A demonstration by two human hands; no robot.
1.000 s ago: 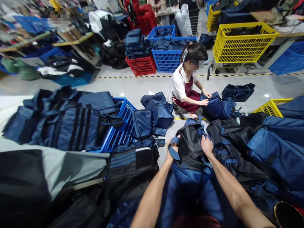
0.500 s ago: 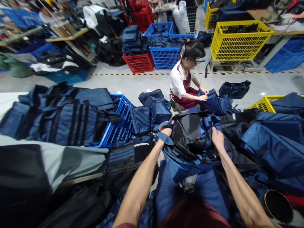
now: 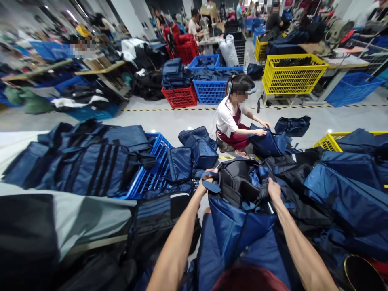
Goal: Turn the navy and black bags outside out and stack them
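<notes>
A blue and black bag (image 3: 239, 220) lies over my lap, its black inner side and straps facing up. My left hand (image 3: 207, 180) is closed at the bag's left edge, with a blue strap looped around it. On the bag's right side my right hand (image 3: 274, 189) is closed on the dark fabric, close to a bunched blue piece (image 3: 254, 176). The fingertips of both hands are partly hidden by fabric.
A person (image 3: 233, 117) sits on the floor ahead, handling a blue bag (image 3: 265, 140). At left, stacked blue bags (image 3: 91, 161) lie by a blue crate (image 3: 151, 165). More bags (image 3: 348, 190) are piled at right. Yellow crate (image 3: 294, 74) stands beyond.
The view has tilted up. The bag's blue panel now hangs lower and spreads over my lap, while both hands keep hold of it. The seated person's hands have shifted on their bag.
</notes>
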